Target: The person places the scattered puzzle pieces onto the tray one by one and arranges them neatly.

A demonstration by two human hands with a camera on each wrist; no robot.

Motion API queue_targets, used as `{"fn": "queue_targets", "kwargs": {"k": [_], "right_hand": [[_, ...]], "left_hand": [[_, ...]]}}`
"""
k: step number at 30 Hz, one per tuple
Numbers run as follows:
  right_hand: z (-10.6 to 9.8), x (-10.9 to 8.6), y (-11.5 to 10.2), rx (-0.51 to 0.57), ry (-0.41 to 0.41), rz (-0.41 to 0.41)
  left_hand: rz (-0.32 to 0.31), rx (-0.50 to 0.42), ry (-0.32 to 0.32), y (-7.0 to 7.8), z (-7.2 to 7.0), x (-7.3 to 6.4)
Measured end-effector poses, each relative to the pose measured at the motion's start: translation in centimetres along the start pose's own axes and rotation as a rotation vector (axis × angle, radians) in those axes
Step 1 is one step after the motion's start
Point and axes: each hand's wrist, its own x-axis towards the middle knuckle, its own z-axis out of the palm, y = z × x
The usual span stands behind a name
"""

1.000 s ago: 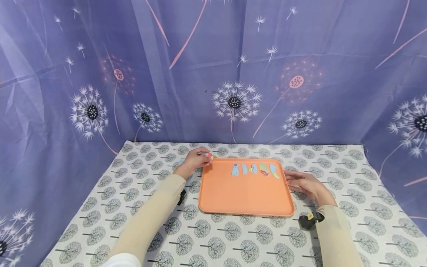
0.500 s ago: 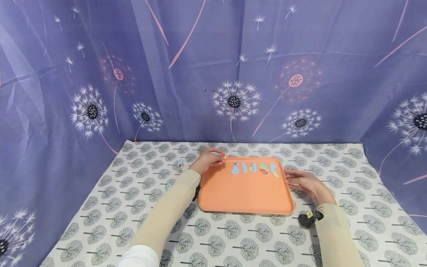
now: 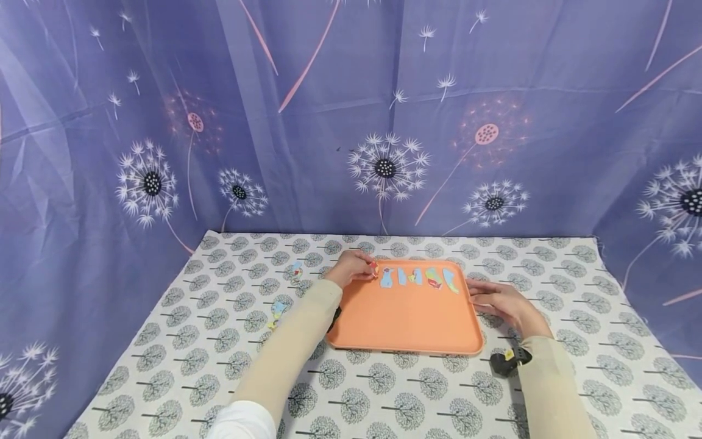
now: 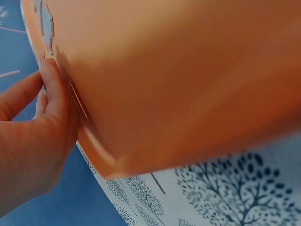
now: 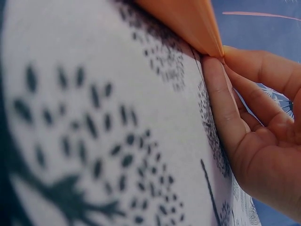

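An orange tray [image 3: 406,323] lies on the patterned cloth. Along its far side runs a row of several flat, irregular puzzle pieces, among them a light blue one [image 3: 386,278] and a green and red one [image 3: 433,278]. At the tray's far left corner my left hand [image 3: 352,268] pinches a small red puzzle piece [image 3: 375,268] between thumb and fingertips, left of the row. In the left wrist view the fingers mostly hide that piece. My right hand [image 3: 501,302] holds the tray's right rim between thumb and index finger, as the right wrist view shows.
Left of the tray, loose colourful pieces [image 3: 297,272] lie on the cloth, with more pieces [image 3: 278,313] nearer the left forearm. A purple curtain with dandelions [image 3: 307,152] hangs behind the table. Each wrist wears a black camera [image 3: 504,362].
My left hand has moved right along the tray's far edge with the red puzzle piece, down beside the row. Its arm has uncovered loose pieces on the cloth. The right hand stays put.
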Motion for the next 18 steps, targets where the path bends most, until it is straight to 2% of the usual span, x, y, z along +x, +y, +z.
{"fn": "queue_targets", "kwargs": {"k": [5,11,18], "right_hand": [[0.06,-0.02,0.12,-0.004,-0.005,0.013],[-0.01,-0.03,-0.01,0.004,-0.003,-0.002],[-0.02,0.10,-0.05,0.011,-0.002,-0.002]], "left_hand": [[-0.027,0.045,0.008,-0.56,0.17,0.21],[-0.006,0.067,0.017,-0.48,0.41,0.13],[-0.021,0.077,0.045,-0.34,0.64,0.16]]}}
